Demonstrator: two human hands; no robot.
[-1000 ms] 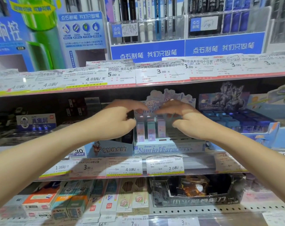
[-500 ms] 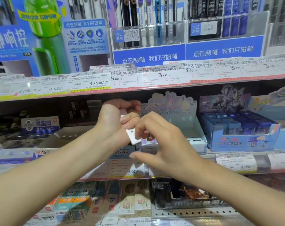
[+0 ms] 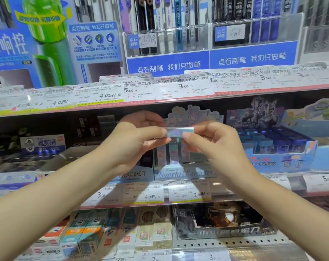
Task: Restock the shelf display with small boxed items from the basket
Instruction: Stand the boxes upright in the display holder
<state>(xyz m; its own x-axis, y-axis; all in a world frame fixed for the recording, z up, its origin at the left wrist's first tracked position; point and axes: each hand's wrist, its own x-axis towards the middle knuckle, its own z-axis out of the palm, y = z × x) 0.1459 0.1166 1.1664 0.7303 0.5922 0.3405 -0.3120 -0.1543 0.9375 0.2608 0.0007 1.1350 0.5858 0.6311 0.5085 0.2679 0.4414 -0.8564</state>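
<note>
the small pastel box point(image 3: 180, 132) is held in the air in front of the sanrio display tray point(image 3: 184, 171), long axis horizontal, left to right. left hand point(image 3: 135, 142) pinches its left end; right hand point(image 3: 212, 142) pinches its right end. both hands partly hide the upright boxes point(image 3: 174, 154) in the tray. a blue display carton point(image 3: 284, 147) stands to the right. half a second ago the box was tilted and lower.

Small pale iridescent box point(image 3: 180, 132) lies level above the display tray point(image 3: 184, 173).
</note>
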